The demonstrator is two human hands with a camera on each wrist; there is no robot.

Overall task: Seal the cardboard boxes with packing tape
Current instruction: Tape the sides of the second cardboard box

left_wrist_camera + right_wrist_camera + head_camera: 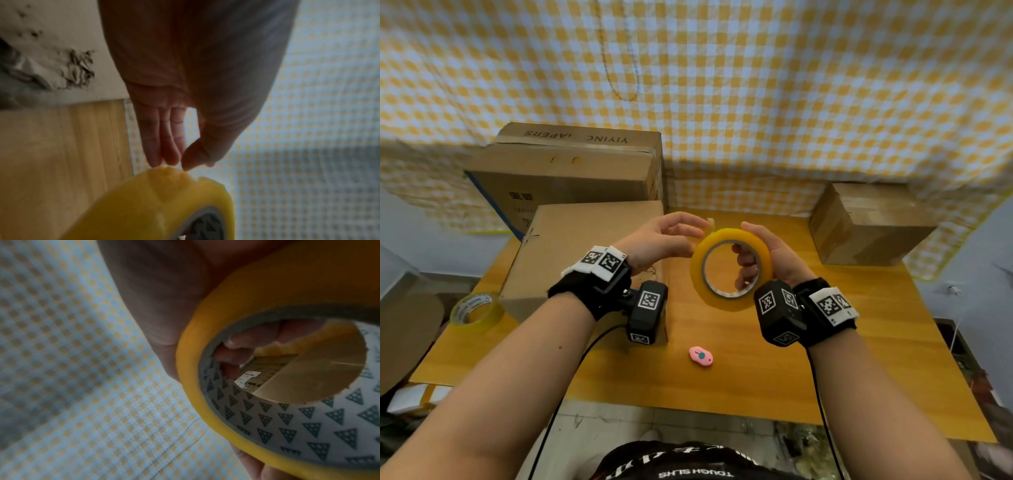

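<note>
A yellow packing tape roll (697,270) (144,203) (187,363) is held upright above the wooden table (756,377). My right hand (770,250) (164,296) grips it, with the fingers (744,265) curled through the core and the thumb on the outer rim. My left hand (702,228) (179,164) pinches the lifted tape end (710,222) at the top of the roll, between thumb and fingertips. A closed cardboard box (585,246) lies on the table just left of my hands.
A larger taped box (571,171) stands behind the near box, and a small box (866,226) sits at the back right. A second tape roll (476,310) lies at the left edge. A pink cutter (701,356) lies near the front. Checked cloth (722,85) hangs behind.
</note>
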